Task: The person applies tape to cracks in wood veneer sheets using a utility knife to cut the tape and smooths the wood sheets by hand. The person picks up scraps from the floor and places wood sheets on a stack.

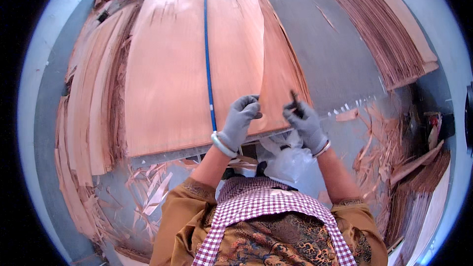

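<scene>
Large reddish-tan wood veneer sheets (pixel 167 74) lie in front of me on a table, running away toward the far side. My left hand (pixel 240 120), in a grey glove, pinches the raised edge of the top sheet near its close end. A little to the right, my gloved right hand (pixel 309 127) is closed around a slim dark tool (pixel 294 97), its tip pointing away from me; its exact kind is too small to tell. Lengthwise along the sheet, left of my hands, lies a long narrow blue strip (pixel 208 64).
Stacked veneer (pixel 379 24) stands at the far right, with another pile (pixel 93 93) on the left. Torn veneer scraps (pixel 148 192) litter the floor on both sides. A clear plastic bag (pixel 290 163) hangs below my right hand. Upright veneer (pixel 419 202) leans at lower right.
</scene>
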`<state>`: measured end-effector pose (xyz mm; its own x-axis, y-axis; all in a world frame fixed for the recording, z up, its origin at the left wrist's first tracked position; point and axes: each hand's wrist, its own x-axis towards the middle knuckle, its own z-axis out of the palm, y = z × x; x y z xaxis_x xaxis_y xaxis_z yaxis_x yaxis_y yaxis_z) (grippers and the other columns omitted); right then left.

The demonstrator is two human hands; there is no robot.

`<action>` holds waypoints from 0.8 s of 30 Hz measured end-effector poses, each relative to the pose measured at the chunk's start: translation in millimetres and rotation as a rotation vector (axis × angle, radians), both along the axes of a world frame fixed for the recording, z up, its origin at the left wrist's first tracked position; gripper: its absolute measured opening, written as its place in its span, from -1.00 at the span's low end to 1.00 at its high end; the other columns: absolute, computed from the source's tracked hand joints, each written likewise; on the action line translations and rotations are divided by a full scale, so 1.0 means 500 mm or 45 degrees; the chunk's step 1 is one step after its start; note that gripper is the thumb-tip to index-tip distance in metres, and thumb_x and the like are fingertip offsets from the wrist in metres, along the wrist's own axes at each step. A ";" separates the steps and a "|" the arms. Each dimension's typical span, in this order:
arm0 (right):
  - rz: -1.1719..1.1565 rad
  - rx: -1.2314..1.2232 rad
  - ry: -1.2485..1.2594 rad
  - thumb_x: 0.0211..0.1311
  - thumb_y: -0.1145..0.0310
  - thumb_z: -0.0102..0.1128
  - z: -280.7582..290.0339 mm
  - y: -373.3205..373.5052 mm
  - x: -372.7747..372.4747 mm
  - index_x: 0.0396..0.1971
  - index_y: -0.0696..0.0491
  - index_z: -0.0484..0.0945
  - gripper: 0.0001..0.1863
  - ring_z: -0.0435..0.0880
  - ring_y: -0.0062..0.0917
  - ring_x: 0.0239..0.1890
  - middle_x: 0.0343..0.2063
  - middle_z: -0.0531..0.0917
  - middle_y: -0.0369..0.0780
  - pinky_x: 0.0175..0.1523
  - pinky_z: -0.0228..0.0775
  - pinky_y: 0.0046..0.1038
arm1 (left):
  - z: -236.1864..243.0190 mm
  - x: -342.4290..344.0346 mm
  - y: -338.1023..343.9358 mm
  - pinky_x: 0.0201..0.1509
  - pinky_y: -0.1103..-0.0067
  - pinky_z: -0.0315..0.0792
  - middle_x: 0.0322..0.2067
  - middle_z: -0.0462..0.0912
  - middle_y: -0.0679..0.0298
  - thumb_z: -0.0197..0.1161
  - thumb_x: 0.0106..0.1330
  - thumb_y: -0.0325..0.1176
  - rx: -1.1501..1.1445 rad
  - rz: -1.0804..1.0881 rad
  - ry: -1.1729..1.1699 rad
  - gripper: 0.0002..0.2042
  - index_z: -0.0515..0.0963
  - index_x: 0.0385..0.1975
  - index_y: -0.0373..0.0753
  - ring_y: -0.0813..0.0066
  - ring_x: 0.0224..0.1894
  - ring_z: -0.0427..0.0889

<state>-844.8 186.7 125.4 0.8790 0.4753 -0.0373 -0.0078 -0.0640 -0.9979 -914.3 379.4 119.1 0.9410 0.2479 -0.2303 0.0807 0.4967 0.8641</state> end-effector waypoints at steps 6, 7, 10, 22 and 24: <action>0.555 -0.212 0.026 0.22 0.21 0.19 -0.094 0.064 -0.086 -0.45 0.13 0.52 -0.74 0.38 -0.70 -0.52 -0.63 0.45 -0.36 -0.43 0.27 -0.55 | 0.028 -0.106 0.219 -0.17 0.64 0.43 -0.19 0.55 0.28 0.14 0.20 -0.47 0.423 0.195 -0.083 -0.91 0.49 -0.33 -0.31 0.61 -0.25 0.50; 0.767 -0.369 0.148 0.19 0.28 0.18 -0.085 0.085 -0.098 -0.35 0.14 0.55 -0.79 0.50 -0.60 -0.45 -0.55 0.59 -0.21 -0.31 0.38 -0.48 | 0.023 -0.134 0.263 -0.18 0.66 0.41 -0.18 0.55 0.27 0.14 0.19 -0.47 0.493 0.234 -0.042 -0.93 0.48 -0.36 -0.31 0.60 -0.25 0.50; 1.252 -0.315 -0.176 0.25 0.33 0.10 -0.111 0.157 -0.143 -0.01 0.03 0.51 -0.69 0.57 -0.44 -0.13 -0.17 0.62 -0.13 0.00 0.39 -0.43 | 0.014 -0.212 0.372 -0.25 0.72 0.37 -0.30 0.49 0.33 0.13 0.11 -0.57 0.811 0.401 0.063 -0.88 0.53 -0.35 -0.37 0.66 -0.33 0.43; 0.972 -0.248 0.307 0.24 0.30 0.17 -0.151 0.259 -0.258 -0.11 0.11 0.57 -0.72 0.54 -0.65 -0.16 -0.16 0.64 -0.29 0.00 0.36 -0.55 | -0.113 -0.364 0.454 -0.12 0.43 0.41 -0.24 0.56 0.00 0.20 -0.06 -0.46 1.454 0.466 0.484 -0.90 0.45 -0.68 -0.35 0.21 -0.14 0.54; 0.809 -0.069 0.433 0.21 0.41 0.21 -0.150 0.247 -0.257 -0.04 0.12 0.51 -0.68 0.55 -0.66 -0.17 -0.17 0.63 -0.28 -0.07 0.40 -0.59 | -0.132 -0.374 0.438 -0.10 0.40 0.41 -0.26 0.55 -0.02 0.20 -0.07 -0.46 1.487 0.466 0.564 -0.89 0.45 -0.68 -0.35 0.16 -0.12 0.53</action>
<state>-973.2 310.0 50.5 0.3693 0.8804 -0.2976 -0.2618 -0.2087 -0.9423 -1101.5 598.4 52.9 0.6764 0.7362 0.0228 0.4894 -0.4723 0.7331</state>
